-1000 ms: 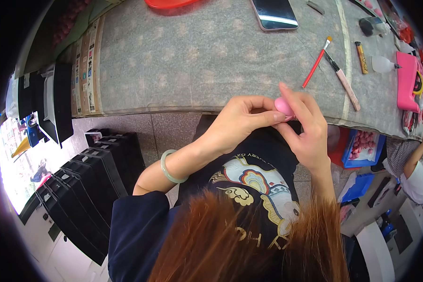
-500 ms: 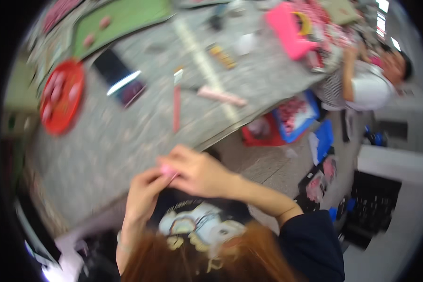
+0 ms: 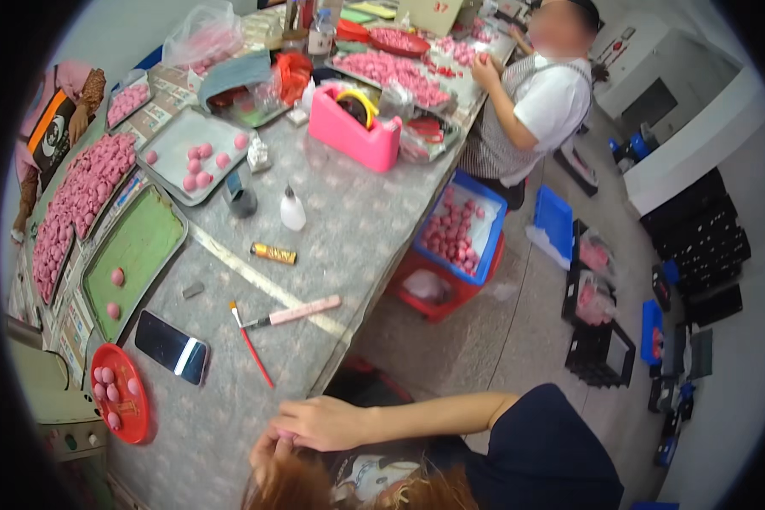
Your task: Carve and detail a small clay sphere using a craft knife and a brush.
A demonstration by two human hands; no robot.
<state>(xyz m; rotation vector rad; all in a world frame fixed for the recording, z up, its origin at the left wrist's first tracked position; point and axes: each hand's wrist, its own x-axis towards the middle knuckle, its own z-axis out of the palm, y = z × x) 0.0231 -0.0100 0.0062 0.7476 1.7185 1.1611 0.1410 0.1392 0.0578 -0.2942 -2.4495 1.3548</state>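
My right hand (image 3: 316, 422) and my left hand (image 3: 266, 449) are pressed together at the near table edge, right over left, above reddish hair. Their fingers close on a small pink ball (image 3: 284, 436), mostly hidden. My right forearm comes in from a dark sleeve on the right. Nearest on the grey table (image 3: 348, 229) lie a red-handled brush (image 3: 252, 345), a pink-handled tool (image 3: 294, 314), a dark phone (image 3: 172, 346) and a red plate (image 3: 121, 393) with several pink balls.
A green tray (image 3: 136, 246), a metal tray (image 3: 197, 151) of pink balls, a small white bottle (image 3: 292, 210) and a pink tape dispenser (image 3: 354, 127) stand farther along. A co-worker (image 3: 535, 93) works at the far end. A blue crate (image 3: 461, 226) and black crates (image 3: 599, 353) sit on the floor.
The view has swung round, so the table now runs up the left side. My hands stay together on the pink ball, now low in the picture.
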